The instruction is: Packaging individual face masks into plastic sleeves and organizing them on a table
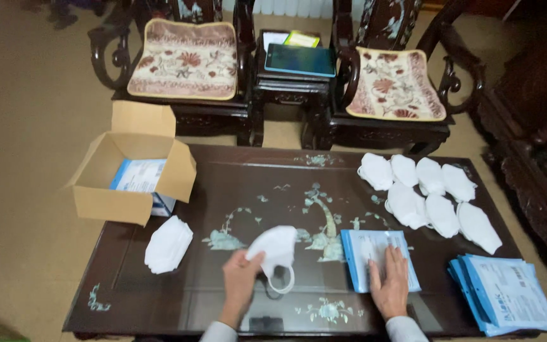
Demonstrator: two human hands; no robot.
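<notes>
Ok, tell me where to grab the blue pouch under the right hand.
Take the pouch by its left long edge, coming in from the left. It lies flat on the table, so nothing can be gripped from above, and the right hand covers its lower right part. The left edge is bare, so fingers could probably slip under it there.

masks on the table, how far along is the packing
Done: only a few blue-edged packets sit in the cardboard box. In hand: the left hand holds one white mask while the right hand rests flat on a pouch. Left: the loose masks, the stacked masks and the pile of pouches.
</notes>
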